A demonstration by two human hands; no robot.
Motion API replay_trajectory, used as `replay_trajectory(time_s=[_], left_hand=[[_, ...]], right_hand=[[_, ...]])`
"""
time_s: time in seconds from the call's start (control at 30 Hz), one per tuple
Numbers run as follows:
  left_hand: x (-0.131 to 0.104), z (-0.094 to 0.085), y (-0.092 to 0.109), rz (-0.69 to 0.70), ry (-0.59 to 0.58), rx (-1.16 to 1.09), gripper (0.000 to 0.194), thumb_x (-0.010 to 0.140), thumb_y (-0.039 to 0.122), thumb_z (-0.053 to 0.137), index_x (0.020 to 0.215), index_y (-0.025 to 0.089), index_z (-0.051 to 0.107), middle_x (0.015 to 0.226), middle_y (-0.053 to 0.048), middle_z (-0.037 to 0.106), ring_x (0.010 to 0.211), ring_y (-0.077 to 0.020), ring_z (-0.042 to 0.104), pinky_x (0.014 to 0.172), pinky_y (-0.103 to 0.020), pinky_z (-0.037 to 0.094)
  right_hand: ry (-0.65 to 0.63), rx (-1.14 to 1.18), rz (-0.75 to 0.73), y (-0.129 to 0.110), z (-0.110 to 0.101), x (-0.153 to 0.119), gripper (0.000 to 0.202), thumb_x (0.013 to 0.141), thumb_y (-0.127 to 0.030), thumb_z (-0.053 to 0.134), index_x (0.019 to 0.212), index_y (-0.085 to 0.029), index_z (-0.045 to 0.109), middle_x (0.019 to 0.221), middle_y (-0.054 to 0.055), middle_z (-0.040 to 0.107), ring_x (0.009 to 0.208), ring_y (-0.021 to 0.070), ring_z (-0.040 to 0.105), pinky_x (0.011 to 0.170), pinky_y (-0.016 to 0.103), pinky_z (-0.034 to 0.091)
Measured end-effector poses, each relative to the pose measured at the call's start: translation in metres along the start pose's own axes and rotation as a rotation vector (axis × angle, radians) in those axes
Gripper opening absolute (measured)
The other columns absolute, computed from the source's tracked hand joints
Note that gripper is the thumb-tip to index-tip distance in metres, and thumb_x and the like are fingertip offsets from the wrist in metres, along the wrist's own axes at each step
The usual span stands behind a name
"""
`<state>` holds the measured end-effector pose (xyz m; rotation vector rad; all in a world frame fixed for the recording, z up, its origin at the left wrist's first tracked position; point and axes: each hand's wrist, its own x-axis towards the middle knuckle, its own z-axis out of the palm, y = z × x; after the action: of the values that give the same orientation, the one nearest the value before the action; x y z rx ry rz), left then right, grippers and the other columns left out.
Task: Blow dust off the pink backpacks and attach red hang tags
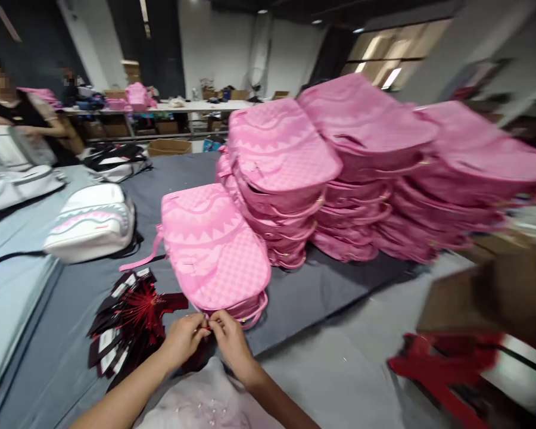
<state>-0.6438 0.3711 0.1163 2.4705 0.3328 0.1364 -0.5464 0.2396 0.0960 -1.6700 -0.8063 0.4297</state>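
A pink backpack with a checked and zigzag pattern lies flat on the grey-covered table in front of me. At its near edge my left hand and my right hand meet, fingers pinched close together. A bit of red string shows between the fingertips; the fingers hide most of it. Left of the backpack lies a fanned bunch of dark hang tags with white labels, their red strings gathered at the middle. Whatever hangs below my hands is mostly hidden.
Stacks of pink backpacks rise behind and to the right. A white backpack lies at the left, where a person handles another white bag. A cardboard box and a red object stand at the lower right.
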Motion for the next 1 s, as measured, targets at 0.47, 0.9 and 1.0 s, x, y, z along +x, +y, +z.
replay_trajectory(time_s=[0.47, 0.9, 1.0], left_hand=[[-0.012, -0.004, -0.027, -0.117, 0.452, -0.069, 0.030, 0.094, 0.031, 0.051, 0.121, 0.018, 0.052, 0.118, -0.010, 0.062, 0.108, -0.0214, 0.059, 0.094, -0.034, 0.046], [-0.006, -0.011, -0.180, -0.335, 0.369, 0.277, 0.033, 0.092, 0.021, 0.038, 0.118, 0.014, 0.058, 0.131, -0.015, 0.062, 0.140, -0.0287, 0.040, 0.120, -0.055, 0.012], [-0.022, -0.015, -0.188, -0.283, 0.447, 0.222, 0.032, 0.093, 0.027, 0.035, 0.108, 0.014, 0.060, 0.119, -0.016, 0.067, 0.122, -0.0288, 0.057, 0.113, -0.048, 0.033]], right_hand=[[-0.008, -0.070, -0.021, 0.009, -0.013, -0.003, 0.023, 0.093, -0.033, 0.048, 0.089, -0.019, 0.065, 0.082, 0.004, 0.068, 0.071, 0.0168, 0.062, 0.068, 0.027, 0.049], [0.089, -0.142, -0.047, 0.022, 0.003, -0.049, 0.028, 0.092, -0.024, 0.043, 0.101, -0.017, 0.070, 0.100, 0.010, 0.069, 0.092, 0.0200, 0.065, 0.081, 0.031, 0.053], [0.128, -0.179, -0.002, 0.022, 0.008, -0.063, 0.027, 0.092, -0.024, 0.043, 0.096, -0.018, 0.070, 0.091, 0.008, 0.068, 0.081, 0.0184, 0.064, 0.073, 0.028, 0.052]])
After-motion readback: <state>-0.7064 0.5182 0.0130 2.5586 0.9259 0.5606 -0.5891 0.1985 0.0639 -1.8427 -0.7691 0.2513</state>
